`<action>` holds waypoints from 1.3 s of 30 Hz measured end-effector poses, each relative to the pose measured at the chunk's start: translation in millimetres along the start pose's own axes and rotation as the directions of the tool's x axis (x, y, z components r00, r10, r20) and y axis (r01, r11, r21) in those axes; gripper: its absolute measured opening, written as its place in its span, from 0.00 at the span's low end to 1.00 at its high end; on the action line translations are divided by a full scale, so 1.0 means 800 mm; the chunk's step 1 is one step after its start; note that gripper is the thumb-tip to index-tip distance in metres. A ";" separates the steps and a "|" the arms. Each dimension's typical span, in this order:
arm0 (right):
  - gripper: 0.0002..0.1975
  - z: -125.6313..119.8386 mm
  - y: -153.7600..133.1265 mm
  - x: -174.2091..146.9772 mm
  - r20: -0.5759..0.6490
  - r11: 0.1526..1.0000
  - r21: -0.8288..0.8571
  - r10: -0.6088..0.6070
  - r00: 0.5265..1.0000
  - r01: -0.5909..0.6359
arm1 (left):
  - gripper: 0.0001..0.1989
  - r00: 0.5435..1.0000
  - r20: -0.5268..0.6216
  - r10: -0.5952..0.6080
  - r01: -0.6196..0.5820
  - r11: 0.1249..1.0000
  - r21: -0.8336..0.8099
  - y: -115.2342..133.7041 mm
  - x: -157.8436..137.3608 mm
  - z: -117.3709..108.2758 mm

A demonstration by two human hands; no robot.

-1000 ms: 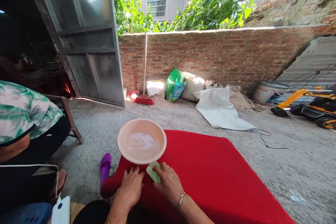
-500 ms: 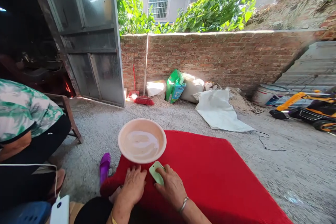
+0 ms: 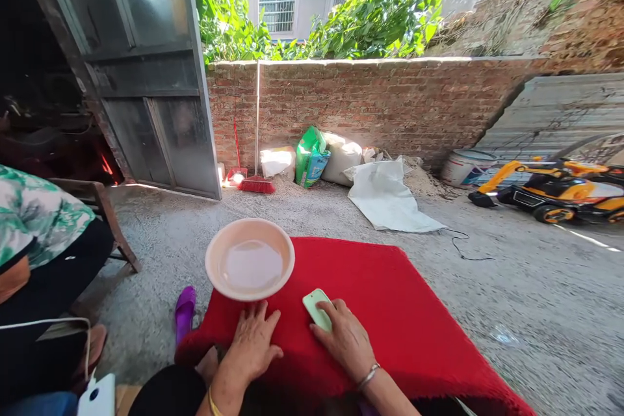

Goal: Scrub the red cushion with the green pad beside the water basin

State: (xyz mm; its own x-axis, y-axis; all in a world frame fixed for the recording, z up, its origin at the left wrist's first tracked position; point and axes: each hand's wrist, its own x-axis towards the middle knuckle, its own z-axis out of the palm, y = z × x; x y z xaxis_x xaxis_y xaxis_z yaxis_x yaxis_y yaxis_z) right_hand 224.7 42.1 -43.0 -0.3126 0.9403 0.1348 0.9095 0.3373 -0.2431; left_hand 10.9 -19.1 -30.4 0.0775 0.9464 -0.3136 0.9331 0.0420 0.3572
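Note:
A red fleecy cloth (image 3: 370, 312) is spread out before me. My right hand (image 3: 346, 338), a silver bangle at its wrist, is closed around a pale green oblong brush (image 3: 318, 309) with a small hole at one end, pressed flat on the cloth; its underside is hidden. My left hand (image 3: 251, 341) lies flat on the cloth with fingers spread, holding nothing, its fingertips close to the basin's near rim. That pinkish plastic basin (image 3: 214, 260) contains cloudy liquid and stands at the cloth's far left corner.
At left a person (image 3: 43, 227) sits on a wooden chair (image 3: 110, 221). A purple shoe (image 3: 184, 312) lies beside the cloth, and a white phone or power bank (image 3: 97, 396) with a cable is at lower left. A toy excavator (image 3: 550, 195) stands at right.
My right hand has slid the brush rightward over the cloth, away from the basin. My left hand's fingers have spread wider. The whole view has turned a little to the right.

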 end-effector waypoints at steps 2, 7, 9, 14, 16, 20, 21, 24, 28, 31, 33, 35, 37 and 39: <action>0.16 0.010 -0.029 -0.006 0.038 0.998 0.040 -0.059 0.998 0.058 | 0.39 1.000 0.025 0.004 -0.004 1.000 0.005 -0.002 0.005 0.003; 0.16 0.018 -0.026 -0.007 0.070 0.998 0.029 -0.052 0.996 0.050 | 0.39 0.999 0.032 -0.002 0.000 0.999 0.043 -0.007 0.011 0.013; 0.16 0.010 0.004 -0.004 0.032 1.000 0.006 -0.012 0.999 0.011 | 0.39 1.000 0.031 -0.006 0.004 0.999 0.045 -0.006 0.011 0.014; 0.14 -0.009 0.043 -0.004 -0.017 0.997 -0.045 0.061 0.998 -0.062 | 0.41 0.999 0.052 -0.015 0.013 0.999 0.043 -0.001 0.013 0.010; 0.15 -0.007 0.022 -0.010 -0.003 0.999 -0.018 0.032 0.999 -0.032 | 0.41 0.998 0.056 -0.023 0.020 0.999 0.050 0.000 0.012 0.008; 0.15 0.007 -0.040 -0.022 0.086 0.997 0.053 -0.063 0.994 0.059 | 0.41 0.999 0.052 -0.014 0.010 0.997 0.074 -0.002 0.010 0.007; 0.16 0.009 -0.050 -0.023 0.112 0.996 0.060 -0.077 0.991 0.071 | 0.41 0.999 0.050 -0.011 0.007 0.997 0.080 -0.002 0.009 0.006; 0.16 0.007 -0.047 -0.025 0.138 0.997 0.057 -0.067 0.988 0.059 | 0.40 0.999 0.050 -0.014 0.009 0.996 0.094 -0.002 0.009 0.005; 0.15 -0.010 0.004 -0.024 0.075 1.000 0.015 0.014 0.997 -0.015 | 0.40 0.998 0.057 -0.011 0.006 0.995 0.095 0.000 0.011 0.004; 0.14 -0.018 0.023 -0.023 0.044 0.998 -0.022 0.053 0.998 -0.052 | 0.41 0.998 0.055 -0.008 0.003 0.996 0.088 0.000 0.011 0.004; 0.14 -0.018 0.013 -0.025 0.036 0.999 -0.026 0.041 0.998 -0.040 | 0.41 0.998 0.057 -0.013 0.008 0.996 0.090 -0.001 0.010 0.004; 0.14 -0.014 -0.011 -0.028 0.058 1.000 -0.008 0.006 0.998 -0.006 | 0.41 0.998 0.060 -0.018 0.012 0.995 0.098 -0.002 0.010 0.004; 0.14 -0.008 -0.037 -0.029 0.101 0.999 0.018 -0.034 0.994 0.033 | 0.40 0.998 0.054 -0.018 0.012 0.994 0.107 -0.004 0.009 0.005; 0.14 -0.002 -0.051 -0.029 0.128 0.998 0.037 -0.057 0.990 0.053 | 0.40 0.999 0.051 -0.016 0.010 0.994 0.111 -0.005 0.010 0.005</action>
State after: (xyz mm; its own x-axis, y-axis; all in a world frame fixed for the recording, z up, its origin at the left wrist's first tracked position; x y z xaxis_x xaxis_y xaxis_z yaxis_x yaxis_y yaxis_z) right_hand 195.3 6.7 -34.9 -0.3970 0.9175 0.0241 0.8809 0.3882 -0.2707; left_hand 9.0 -13.3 -38.1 0.0802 0.9281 -0.3635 0.9672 0.0158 0.2537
